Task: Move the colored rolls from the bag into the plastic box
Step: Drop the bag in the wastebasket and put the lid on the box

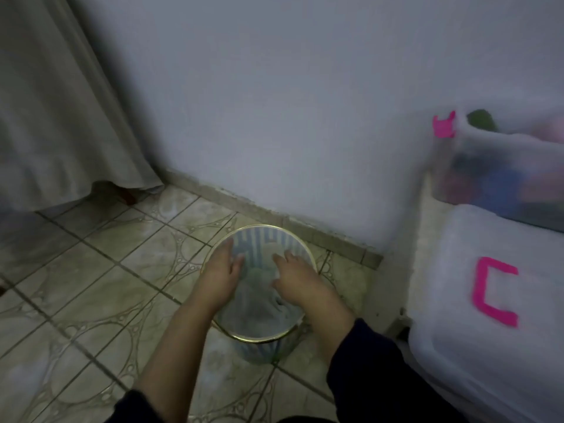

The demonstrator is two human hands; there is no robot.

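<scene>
A round bin with a gold rim (225,239) and blue-and-white striped wall stands on the tiled floor, lined with a translucent bag (259,312). A greenish roll (259,273) shows dimly inside the bag. My left hand (218,274) reaches in over the left rim, fingers fairly straight. My right hand (297,279) hovers over the right side of the opening, fingers spread and loosely bent, holding nothing that I can see. At the upper right stands the clear plastic box (500,148), holding several colored rolls, a green one (482,120) at its top.
The box's lid (476,346) with a pink C-shaped clasp lies at the right, in front of the box. A pink clip (444,125) sits on the box's left end. A grey curtain (61,102) hangs at left. The wall rises behind the bin.
</scene>
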